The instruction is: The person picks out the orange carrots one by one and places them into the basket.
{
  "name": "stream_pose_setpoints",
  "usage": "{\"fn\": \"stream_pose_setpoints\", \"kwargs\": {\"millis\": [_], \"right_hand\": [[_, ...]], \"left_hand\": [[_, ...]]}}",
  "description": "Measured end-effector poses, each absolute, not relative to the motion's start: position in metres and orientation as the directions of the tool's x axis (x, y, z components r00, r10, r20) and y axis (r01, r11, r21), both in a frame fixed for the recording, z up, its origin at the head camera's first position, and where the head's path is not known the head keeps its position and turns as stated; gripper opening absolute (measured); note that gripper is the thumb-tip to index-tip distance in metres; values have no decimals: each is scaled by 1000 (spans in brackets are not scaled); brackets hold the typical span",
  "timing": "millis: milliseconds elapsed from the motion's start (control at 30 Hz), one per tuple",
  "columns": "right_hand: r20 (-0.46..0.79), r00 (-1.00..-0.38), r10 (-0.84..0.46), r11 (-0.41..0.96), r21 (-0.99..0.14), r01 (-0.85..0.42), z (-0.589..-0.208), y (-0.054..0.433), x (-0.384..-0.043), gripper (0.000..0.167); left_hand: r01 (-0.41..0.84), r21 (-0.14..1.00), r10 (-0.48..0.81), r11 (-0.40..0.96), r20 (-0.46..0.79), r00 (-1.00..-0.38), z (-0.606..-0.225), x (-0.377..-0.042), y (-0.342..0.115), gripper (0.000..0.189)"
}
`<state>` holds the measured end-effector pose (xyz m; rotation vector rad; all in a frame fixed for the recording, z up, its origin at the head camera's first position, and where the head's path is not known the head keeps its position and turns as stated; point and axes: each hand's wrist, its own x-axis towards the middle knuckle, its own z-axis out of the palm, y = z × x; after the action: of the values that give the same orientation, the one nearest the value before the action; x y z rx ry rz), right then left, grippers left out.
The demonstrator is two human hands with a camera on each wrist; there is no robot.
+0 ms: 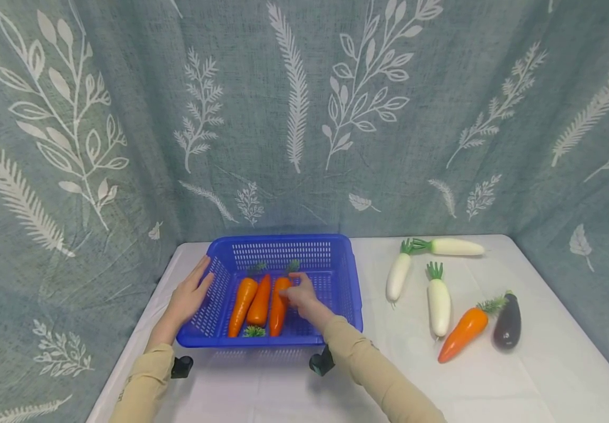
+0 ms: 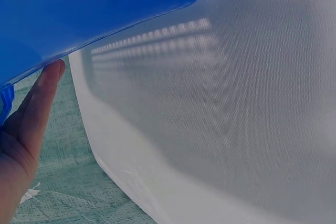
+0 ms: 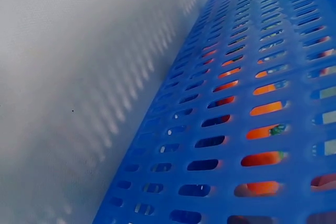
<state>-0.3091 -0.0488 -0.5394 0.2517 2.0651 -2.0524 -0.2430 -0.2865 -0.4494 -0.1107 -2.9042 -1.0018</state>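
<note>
Left hand: the left hand is resting flat against the outer left wall of the blue basket, fingers straight, gripping nothing.
Right hand: the right hand is reaching inside the basket and touching the rightmost carrot; its fingers are lying over the carrot's top end, but whether they are closing round it cannot be told.
Basket contents: three orange carrots are lying side by side on the basket floor, the middle carrot and the left carrot just beside the touched one.
Head view only: both hands, the beige sleeves, three white radishes well to the right of the basket, a loose carrot and a dark eggplant just beside it, all lying on the white surface.
Left wrist view only: one finger is pressing the basket's smooth blue underside edge, with the surface's edge below.
Right wrist view only: the slotted basket wall up close, orange showing through the slots.
Writing: none can be read in any view.
</note>
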Motion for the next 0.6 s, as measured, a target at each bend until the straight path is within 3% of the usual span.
{"fn": "stream_pose_setpoints", "kwargs": {"millis": [133, 400, 600], "right_hand": [[-319, -942, -107, -49, -944, 326, -578, -51, -331, 53], [-383, -913, -141, 18, -923, 385, -463, -40, -257, 52], [-392, -905, -166, 5, -918, 397, -450, -37, -249, 49]], "left_hand": [[92, 612, 49, 786, 87, -995, -449, -243, -286, 57], [89, 614, 50, 784, 80, -996, -450, -243, -287, 57], [91, 612, 51, 786, 82, -995, -451, -244, -287, 58]]}}
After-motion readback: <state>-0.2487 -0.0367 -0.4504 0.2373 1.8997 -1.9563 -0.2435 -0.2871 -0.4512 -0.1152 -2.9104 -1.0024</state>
